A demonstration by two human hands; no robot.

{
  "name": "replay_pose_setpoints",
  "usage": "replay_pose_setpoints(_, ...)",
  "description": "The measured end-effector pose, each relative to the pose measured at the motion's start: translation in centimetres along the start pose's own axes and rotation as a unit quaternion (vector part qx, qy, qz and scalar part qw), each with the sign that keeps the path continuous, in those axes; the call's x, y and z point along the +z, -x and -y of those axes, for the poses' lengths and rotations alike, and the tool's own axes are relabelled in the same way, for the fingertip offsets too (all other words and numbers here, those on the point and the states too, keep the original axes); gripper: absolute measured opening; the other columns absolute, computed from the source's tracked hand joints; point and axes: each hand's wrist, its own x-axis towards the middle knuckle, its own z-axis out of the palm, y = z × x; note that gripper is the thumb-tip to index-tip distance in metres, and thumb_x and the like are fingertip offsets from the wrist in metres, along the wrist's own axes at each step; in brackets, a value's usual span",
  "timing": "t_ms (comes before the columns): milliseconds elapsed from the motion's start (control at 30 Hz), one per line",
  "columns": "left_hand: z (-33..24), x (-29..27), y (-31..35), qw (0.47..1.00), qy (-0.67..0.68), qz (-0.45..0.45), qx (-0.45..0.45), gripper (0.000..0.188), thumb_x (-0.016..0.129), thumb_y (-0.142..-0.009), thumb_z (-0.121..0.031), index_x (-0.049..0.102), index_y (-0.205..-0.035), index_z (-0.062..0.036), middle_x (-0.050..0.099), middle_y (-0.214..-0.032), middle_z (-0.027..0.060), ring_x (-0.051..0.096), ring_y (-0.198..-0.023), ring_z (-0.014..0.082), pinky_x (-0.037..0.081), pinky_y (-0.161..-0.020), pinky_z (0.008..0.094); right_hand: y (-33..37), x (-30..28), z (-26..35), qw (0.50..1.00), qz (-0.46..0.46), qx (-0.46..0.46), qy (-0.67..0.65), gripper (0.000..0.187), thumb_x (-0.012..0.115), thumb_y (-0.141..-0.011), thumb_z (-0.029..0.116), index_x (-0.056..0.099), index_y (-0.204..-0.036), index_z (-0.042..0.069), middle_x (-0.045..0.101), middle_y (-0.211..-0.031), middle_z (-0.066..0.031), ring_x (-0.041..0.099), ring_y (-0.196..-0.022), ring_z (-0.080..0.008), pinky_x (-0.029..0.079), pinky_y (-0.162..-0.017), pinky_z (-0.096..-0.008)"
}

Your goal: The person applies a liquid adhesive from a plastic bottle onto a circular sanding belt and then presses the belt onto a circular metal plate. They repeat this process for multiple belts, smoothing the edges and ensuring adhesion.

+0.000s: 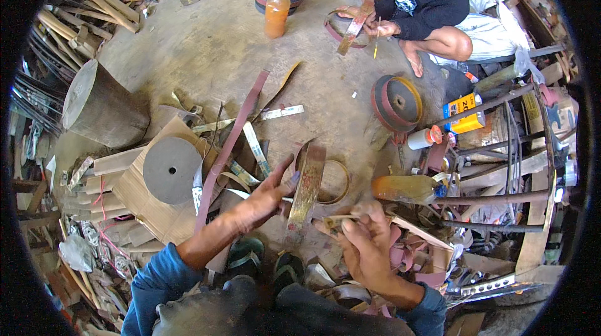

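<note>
My left hand (266, 199) is beside the left edge of a stained, narrow board (307, 182), fingers stretched out; whether it touches the board is unclear. A loop of brown abrasive belt (346, 187) lies by the board, partly hidden behind it. To the right, my right hand (364, 239) is closed in a pinch on a small pale stick (339, 217), held near the board's lower end. The stick's tip is blurred. A long reddish abrasive strip (233, 139) lies to the left of my left hand.
A grey disc (173, 170) rests on cardboard at left, near a wooden stump (103, 104). Bottles, including an orange-filled one (277, 13), a can (464, 113) and a belted wheel (399, 103) stand around. Opposite, a person (429, 7) squats with another board. Metal bars (501, 198) line the right.
</note>
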Motion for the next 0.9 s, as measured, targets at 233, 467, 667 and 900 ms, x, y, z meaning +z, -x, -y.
replay_pose_setpoints(233, -1.4, 0.6, 1.2, 0.995, -0.082, 0.052, -0.031, 0.096, 0.075, -0.089, -0.034, 0.014, -0.158, -0.0091, 0.064, -0.121, 0.0153, 0.065, -0.074, 0.0143, 0.053, -0.062, 0.0282, -7.4, -1.6, 4.5, 0.863, 0.046, -0.299, 0.404, 0.013, 0.067, -0.091, 0.001, 0.063, -0.103, 0.003, 0.069, -0.088, -0.0061, 0.064, -0.083, -0.0149, 0.051, -0.077, -0.0309)
replay_pose_setpoints(467, -2.3, 1.4, 0.6, 0.962, -0.205, -0.173, 0.059, 0.094, 0.082, -0.082, -0.033, 0.029, -0.149, 0.0063, 0.072, -0.082, 0.0131, 0.063, -0.059, 0.0138, 0.048, -0.052, 0.0303, -8.4, -1.2, 4.2, 0.645, 0.226, -0.375, 0.627, 0.037, 0.066, -0.073, -0.010, 0.067, -0.107, 0.005, 0.069, -0.104, -0.0148, 0.064, -0.093, -0.0293, 0.050, -0.077, -0.0399)
replay_pose_setpoints(667, -2.8, 0.1, -0.5, 0.950, -0.227, -0.201, 0.074, 0.094, 0.082, -0.080, -0.038, 0.032, -0.146, 0.0063, 0.070, -0.099, 0.0228, 0.071, -0.084, 0.0238, 0.055, -0.074, 0.0350, -4.4, -1.8, 3.0, 0.623, 0.198, -0.440, 0.616, 0.050, 0.066, -0.070, -0.004, 0.064, -0.120, 0.003, 0.068, -0.111, -0.0139, 0.064, -0.094, -0.0280, 0.048, -0.080, -0.0404)
replay_pose_setpoints(900, -4.1, 1.4, -0.3, 0.912, -0.336, -0.223, 0.073, 0.100, 0.082, -0.078, -0.044, 0.030, -0.148, 0.0037, 0.065, -0.114, 0.0296, 0.068, -0.102, 0.0357, 0.053, -0.088, 0.0426, -8.5, -1.4, 4.3, 0.720, 0.133, -0.399, 0.552, 0.023, 0.063, -0.081, -0.011, 0.069, -0.098, 0.003, 0.074, -0.100, -0.0118, 0.068, -0.084, -0.0258, 0.052, -0.076, -0.0378)
